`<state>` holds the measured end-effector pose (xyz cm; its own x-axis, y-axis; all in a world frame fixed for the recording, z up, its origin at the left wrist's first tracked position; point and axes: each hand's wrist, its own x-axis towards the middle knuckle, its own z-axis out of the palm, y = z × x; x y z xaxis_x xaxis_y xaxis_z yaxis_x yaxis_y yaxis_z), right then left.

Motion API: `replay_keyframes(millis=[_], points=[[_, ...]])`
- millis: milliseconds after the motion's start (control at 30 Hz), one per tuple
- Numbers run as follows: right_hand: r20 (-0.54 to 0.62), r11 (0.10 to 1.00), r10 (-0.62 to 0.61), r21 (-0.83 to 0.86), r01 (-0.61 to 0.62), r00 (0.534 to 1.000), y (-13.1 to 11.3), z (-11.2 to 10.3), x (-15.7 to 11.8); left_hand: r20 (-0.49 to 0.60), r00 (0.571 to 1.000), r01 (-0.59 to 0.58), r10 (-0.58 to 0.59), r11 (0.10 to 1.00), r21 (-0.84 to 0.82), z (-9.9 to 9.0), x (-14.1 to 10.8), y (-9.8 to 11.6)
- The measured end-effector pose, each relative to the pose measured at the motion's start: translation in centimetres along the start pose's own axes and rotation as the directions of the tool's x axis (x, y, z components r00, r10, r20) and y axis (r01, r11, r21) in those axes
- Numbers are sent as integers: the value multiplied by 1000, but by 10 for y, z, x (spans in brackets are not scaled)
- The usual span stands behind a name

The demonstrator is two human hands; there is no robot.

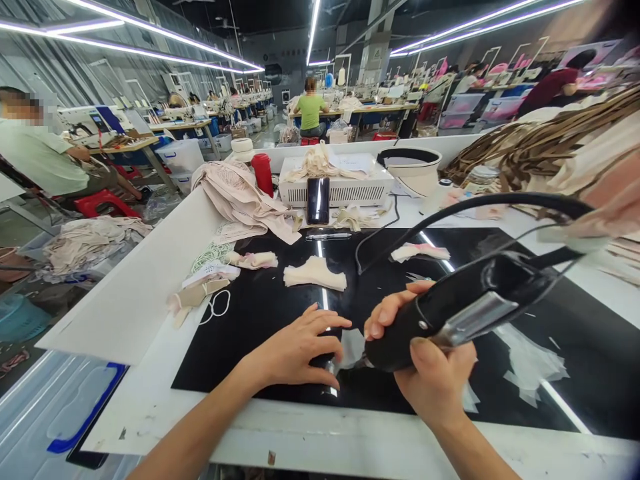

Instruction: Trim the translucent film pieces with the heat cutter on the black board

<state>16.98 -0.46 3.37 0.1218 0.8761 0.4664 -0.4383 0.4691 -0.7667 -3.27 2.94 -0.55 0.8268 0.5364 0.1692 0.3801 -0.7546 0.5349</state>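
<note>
My right hand (435,373) is wrapped round a black handheld tool (400,333) with a metal lever and a thick black cable. The tool's tip points left, at a small translucent white piece (352,348) on the glossy black board (240,333). My left hand (313,347) is spread over the board just left of that piece, fingers apart, with its fingertips close to the piece's left edge. Beyond my hands lies a stack of cream fabric pieces (315,274). Thin white translucent pieces (535,363) lie on the board at the right.
A white box (335,183) stands behind the board, with a phone (318,200) leaning on it. Fabric (240,193) is heaped at the back left beside a red cup (263,175). Scissors (417,277) and a pen (329,236) lie on the board. People sit at sewing tables beyond.
</note>
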Motion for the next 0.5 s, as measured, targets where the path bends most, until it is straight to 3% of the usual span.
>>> replay_keyframes(millis=[167,333,400,500], points=[[-86,996,-46,-77,39,995,-13,-13,10,-3,1000,18,-18,996,87,-9,-5,-5],[-102,993,-59,-109,48,993,-15,-19,9,-85,993,89,-76,983,162,-20,-12,-18],[-85,992,-59,-118,49,995,-14,-20,7,-166,980,147,-113,968,204,-22,-15,-23],[-65,992,-53,-118,45,996,-10,-19,6,-356,921,233,-156,954,187,-19,-14,-24]])
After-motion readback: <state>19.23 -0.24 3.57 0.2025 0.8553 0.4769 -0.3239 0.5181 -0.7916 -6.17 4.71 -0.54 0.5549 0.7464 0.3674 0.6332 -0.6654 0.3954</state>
